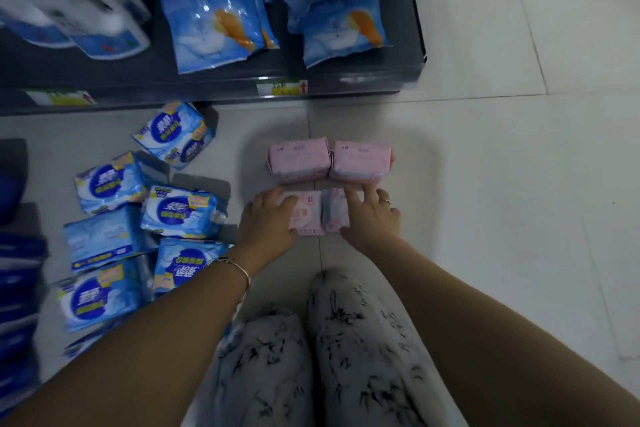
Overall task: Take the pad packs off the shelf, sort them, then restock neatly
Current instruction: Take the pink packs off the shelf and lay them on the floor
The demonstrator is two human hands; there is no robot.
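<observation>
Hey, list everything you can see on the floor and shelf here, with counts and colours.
pink pad packs: four, pink, floor centre, two rows of two
blue pad packs: at least six, blue-white, loose on floor left
tall bags: two stacks, blue-white with orange, on shelf
blurred packs: count unclear, white-blue, shelf left
price tags: two, yellow-green, shelf edge
shelf: one, dark, top
bracelet: one, thin, left wrist
ring: one, right hand
left hand: grips front-left pink pack
right hand: fingers rest on front-right pink pack
</observation>
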